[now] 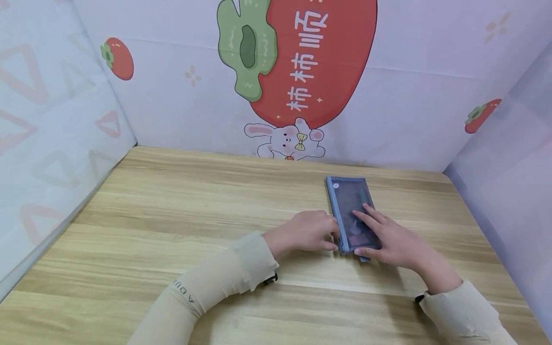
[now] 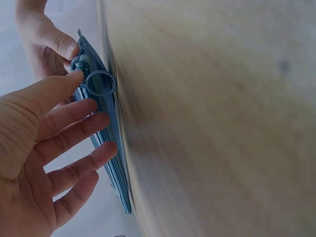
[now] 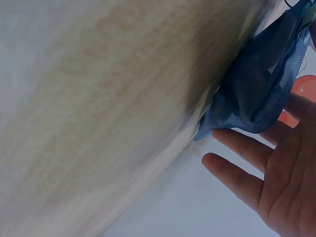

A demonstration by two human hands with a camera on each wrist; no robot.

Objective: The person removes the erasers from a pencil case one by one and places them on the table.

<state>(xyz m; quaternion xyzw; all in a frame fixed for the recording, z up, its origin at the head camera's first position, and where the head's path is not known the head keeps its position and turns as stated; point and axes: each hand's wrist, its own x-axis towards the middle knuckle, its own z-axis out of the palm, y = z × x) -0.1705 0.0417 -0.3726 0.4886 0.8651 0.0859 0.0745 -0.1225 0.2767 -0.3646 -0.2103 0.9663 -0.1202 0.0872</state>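
Observation:
A dark blue mesh zipper pouch (image 1: 351,206) lies flat on the wooden table, its lighter blue zip edge facing left. Things inside it show only dimly through the mesh. At the near end of the zip is my left hand (image 1: 308,232), thumb and fingers apart. In the left wrist view, that thumb's tip overlaps the zip end beside a blue ring (image 2: 101,83), and the other fingers lie along the pouch's side. My right hand (image 1: 398,239) rests on the pouch's right part with fingers spread, its thumb at the near edge.
The wooden table (image 1: 194,191) stretches out to the left and in front of the pouch. A white printed backdrop (image 1: 172,110) with persimmon pictures stands along the back edge, with pale panels at both sides.

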